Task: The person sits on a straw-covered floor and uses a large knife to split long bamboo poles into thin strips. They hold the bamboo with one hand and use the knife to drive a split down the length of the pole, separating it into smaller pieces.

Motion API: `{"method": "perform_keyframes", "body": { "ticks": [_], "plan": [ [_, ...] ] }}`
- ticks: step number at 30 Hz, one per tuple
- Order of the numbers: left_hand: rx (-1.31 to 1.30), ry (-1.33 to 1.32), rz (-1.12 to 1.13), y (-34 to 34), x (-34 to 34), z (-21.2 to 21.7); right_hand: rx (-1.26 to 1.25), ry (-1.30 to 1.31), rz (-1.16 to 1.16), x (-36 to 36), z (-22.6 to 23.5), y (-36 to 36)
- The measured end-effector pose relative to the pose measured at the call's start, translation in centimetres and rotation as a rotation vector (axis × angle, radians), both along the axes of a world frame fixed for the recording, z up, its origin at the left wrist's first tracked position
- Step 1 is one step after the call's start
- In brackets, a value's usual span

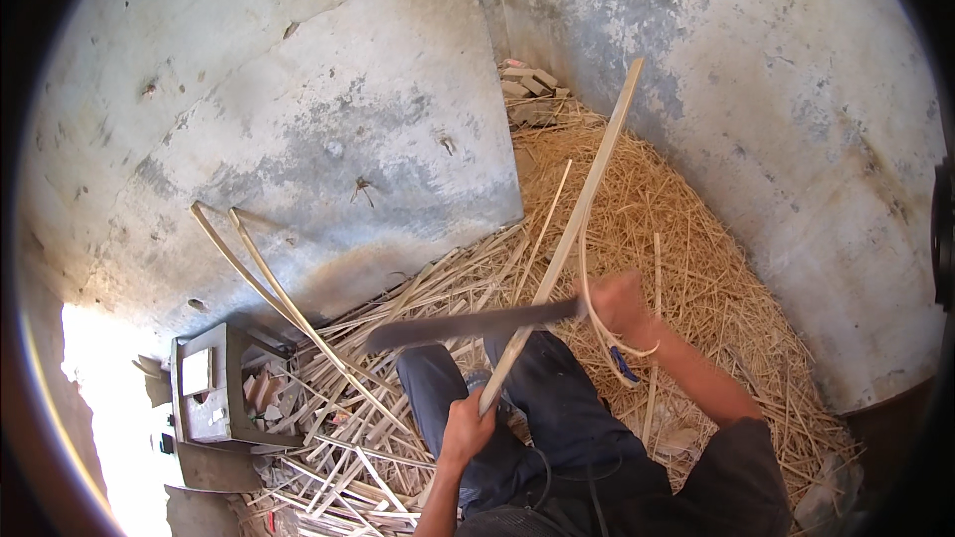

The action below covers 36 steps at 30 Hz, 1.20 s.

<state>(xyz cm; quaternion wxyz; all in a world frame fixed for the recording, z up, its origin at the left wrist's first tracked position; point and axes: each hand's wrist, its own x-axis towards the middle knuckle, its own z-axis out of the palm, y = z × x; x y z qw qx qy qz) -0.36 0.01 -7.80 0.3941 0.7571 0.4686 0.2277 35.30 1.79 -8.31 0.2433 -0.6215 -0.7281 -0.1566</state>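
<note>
Hands at work on a long, pale, flat bamboo strip (572, 229), seen from above. The strip was held at its lower end by the left hand (468, 428), whose fingers were wrapped tightly round it just above the knees, and from there it rose slantwise up and to the right, its far end shown against the grey plastered wall (776, 89). A long, dark, flat-bladed knife (468, 323) was gripped at its handle end by the right hand (622, 306), fist closed, though that hand was blurred and the individual fingers could not be told apart. The blade was laid roughly level across the strip, crossing it near mid-length and pointing toward the left. A thin, curled, pale shaving (607, 333) was seen hanging beside the right hand, close to the strip. Dark blue trousers (557, 408) were visible beneath both hands. A heap of straw-coloured shavings and split slivers (696, 268) was spread over the floor to the right and behind, and a looser scatter of pale flat split strips (338, 418) lay to the left. Two longer bent strips (254, 268) were propped against the wall, near a small grey box-like block (204, 388).
</note>
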Motion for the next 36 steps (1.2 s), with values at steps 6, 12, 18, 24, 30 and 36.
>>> {"method": "perform_keyframes", "body": {
  "ticks": [6, 12, 18, 24, 30, 36],
  "plan": [
    [-0.033, 0.089, 0.011, -0.3, -3.8, 0.7, -0.224, 0.085, -0.428, 8.0, 4.7, 2.3],
    [-0.198, 0.062, -0.060, -0.6, -2.5, 0.1, -0.145, 0.652, -0.220, 6.3, -5.3, 1.7],
    [-0.175, 0.028, -0.090, -0.5, -0.5, -0.2, -0.146, 0.146, -0.078, 0.7, -3.4, -0.8],
    [-0.126, 0.122, -0.065, -1.4, -3.8, -0.1, 0.101, 0.060, -0.190, 8.3, -2.4, 1.6],
    [-0.140, 0.261, -0.107, -0.3, -8.9, -2.2, -0.116, 0.155, -0.402, 11.7, -3.0, 2.4],
    [-0.126, 0.200, -0.097, 0.3, -5.7, -0.8, -0.229, 0.217, -0.092, -0.1, -6.8, 0.4]
  ]
}}
